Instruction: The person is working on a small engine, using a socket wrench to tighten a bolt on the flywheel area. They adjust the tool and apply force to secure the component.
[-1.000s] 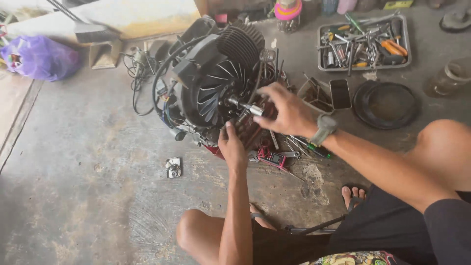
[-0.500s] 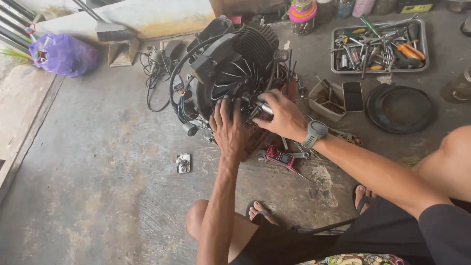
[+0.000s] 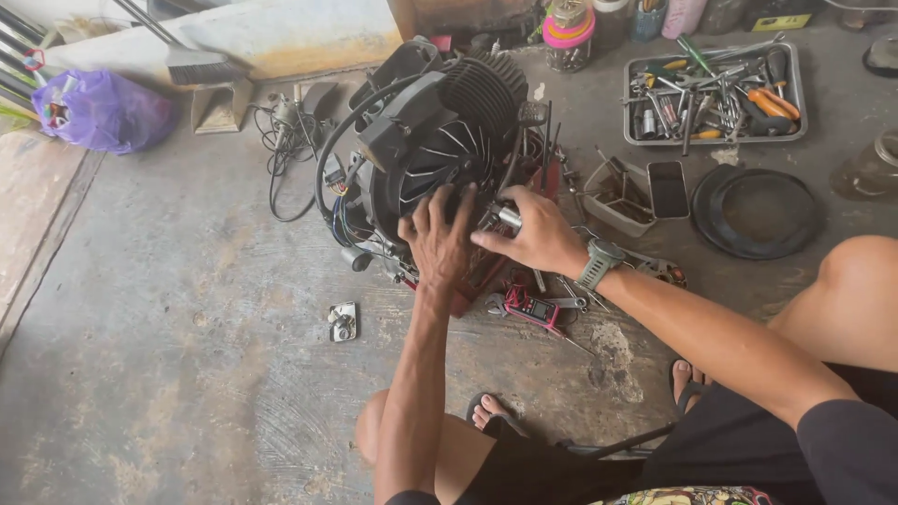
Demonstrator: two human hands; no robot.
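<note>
Engine [image 3: 440, 159] braced by flat left hand [image 3: 438, 241]; right hand [image 3: 533, 234] grips a metal tool [image 3: 505, 217], which might slip off the fan.

Your black finned engine [image 3: 440, 150] sits tilted on the concrete floor, far centre, fan face toward you; small silver socket tool [image 3: 505, 218] against its lower right

Left hand [image 3: 438, 241] flat on the black finned engine [image 3: 440, 140], fingers spread. Right hand [image 3: 535, 234] just beside it, gripping a small metal socket tool [image 3: 503, 218] (tip hidden). Tool tray [image 3: 716, 93] well beyond right hand; red meter [image 3: 531, 307] just below it.
</note>
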